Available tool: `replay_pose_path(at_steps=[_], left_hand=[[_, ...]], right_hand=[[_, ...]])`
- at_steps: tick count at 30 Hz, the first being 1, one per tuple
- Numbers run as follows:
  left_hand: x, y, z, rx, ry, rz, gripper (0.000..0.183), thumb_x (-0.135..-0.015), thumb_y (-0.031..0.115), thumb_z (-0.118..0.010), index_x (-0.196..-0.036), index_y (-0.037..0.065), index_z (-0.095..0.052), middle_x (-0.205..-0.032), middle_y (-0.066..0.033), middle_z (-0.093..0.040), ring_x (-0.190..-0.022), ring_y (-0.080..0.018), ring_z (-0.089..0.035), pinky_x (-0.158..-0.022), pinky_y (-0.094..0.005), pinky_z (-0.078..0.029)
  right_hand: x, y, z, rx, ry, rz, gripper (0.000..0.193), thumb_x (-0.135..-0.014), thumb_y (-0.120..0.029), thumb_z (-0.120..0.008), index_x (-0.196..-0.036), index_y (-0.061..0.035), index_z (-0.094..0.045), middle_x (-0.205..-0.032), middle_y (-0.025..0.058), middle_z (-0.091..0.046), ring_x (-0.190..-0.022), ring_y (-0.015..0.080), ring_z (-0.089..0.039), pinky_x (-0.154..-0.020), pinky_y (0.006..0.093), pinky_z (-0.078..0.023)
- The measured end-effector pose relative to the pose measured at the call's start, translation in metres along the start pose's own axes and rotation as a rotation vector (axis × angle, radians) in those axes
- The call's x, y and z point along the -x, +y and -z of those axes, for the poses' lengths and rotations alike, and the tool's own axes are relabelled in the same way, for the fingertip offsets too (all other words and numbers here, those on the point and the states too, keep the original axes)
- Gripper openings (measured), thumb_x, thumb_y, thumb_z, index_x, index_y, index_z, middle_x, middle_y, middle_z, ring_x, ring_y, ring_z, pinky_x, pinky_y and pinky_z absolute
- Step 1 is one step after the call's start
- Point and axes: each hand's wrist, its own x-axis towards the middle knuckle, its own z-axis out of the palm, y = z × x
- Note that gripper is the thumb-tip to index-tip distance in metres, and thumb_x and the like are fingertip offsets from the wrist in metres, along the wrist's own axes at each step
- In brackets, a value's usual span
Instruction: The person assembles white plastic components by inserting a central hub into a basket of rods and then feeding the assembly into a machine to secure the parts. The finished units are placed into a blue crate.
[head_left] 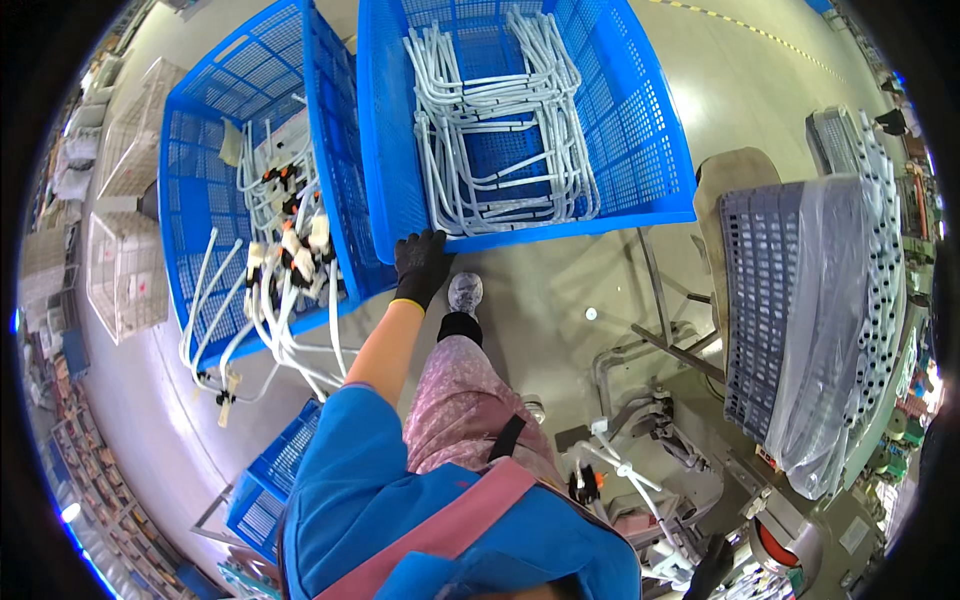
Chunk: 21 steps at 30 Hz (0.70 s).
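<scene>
The left hand in a black glove with a yellow cuff (423,268) has its fingers bunched together over the near rim of a big blue perforated plastic crate (560,234), straight ahead and holding bent white tubular frames (440,90). The black-gloved right hand (712,568) is way down lower right near a white jointed rod assembly (627,470), too murky there to tell how the fingers sit tbh

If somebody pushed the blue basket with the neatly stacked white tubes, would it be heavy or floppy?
The blue basket probably wouldn't flop, since its sides stand up straight. It may feel heavy, because many bent white tubes are inside. They might slide or rattle, as they're piled on one another.
</scene>
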Motion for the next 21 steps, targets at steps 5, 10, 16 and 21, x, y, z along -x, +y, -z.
replay_pose_path(at_steps=[5, 10, 16, 21], left_hand=[[-0.040, -0.015, 0.020, 0.037, 0.026, -0.077, 0.030, -0.077, 0.030, -0.067, -0.102, 0.013, -0.063, -0.096, -0.0099, -0.063, -0.089, -0.0312, -0.060, -0.075, -0.0465, -0.043], [-0.065, -0.025, 0.033, 0.080, 0.018, -0.125, 0.034, -0.075, 0.033, -0.070, -0.101, 0.012, -0.063, -0.095, -0.0112, -0.063, -0.090, -0.0328, -0.059, -0.076, -0.0472, -0.042], [-0.092, -0.044, 0.032, 0.167, -0.209, -0.117, 0.033, -0.085, 0.035, -0.063, -0.108, 0.011, -0.062, -0.091, -0.0114, -0.066, -0.087, -0.0324, -0.062, -0.076, -0.0460, -0.047], [-0.209, -0.060, -0.015, 0.025, -0.562, -0.453, 0.029, -0.094, 0.019, -0.048, -0.117, 0.006, -0.060, -0.103, -0.0153, -0.065, -0.097, -0.0310, -0.064, -0.086, -0.0420, -0.049]], right_hand=[[-0.038, -0.183, -0.070, 0.232, -0.105, 0.636, 0.021, -0.088, -0.015, -0.061, -0.100, 0.0017, -0.065, -0.090, 0.0169, -0.064, -0.084, 0.0288, -0.061, -0.078, 0.0373, -0.048], [-0.076, -0.306, -0.172, 0.227, -0.325, 0.999, 0.017, -0.080, -0.018, -0.067, -0.088, -0.0044, -0.063, -0.087, 0.0134, -0.064, -0.081, 0.0329, -0.060, -0.072, 0.0419, -0.047], [-0.181, -0.407, -0.296, 0.086, -0.328, 1.197, 0.014, -0.080, -0.015, -0.067, -0.089, -0.0051, -0.063, -0.094, 0.0143, -0.065, -0.087, 0.0322, -0.061, -0.076, 0.0434, -0.048], [-0.284, -0.488, -0.388, 0.175, -0.193, 1.332, 0.011, -0.083, -0.015, -0.064, -0.087, -0.0055, -0.063, -0.078, 0.0135, -0.062, -0.070, 0.0335, -0.059, -0.062, 0.0418, -0.046]])
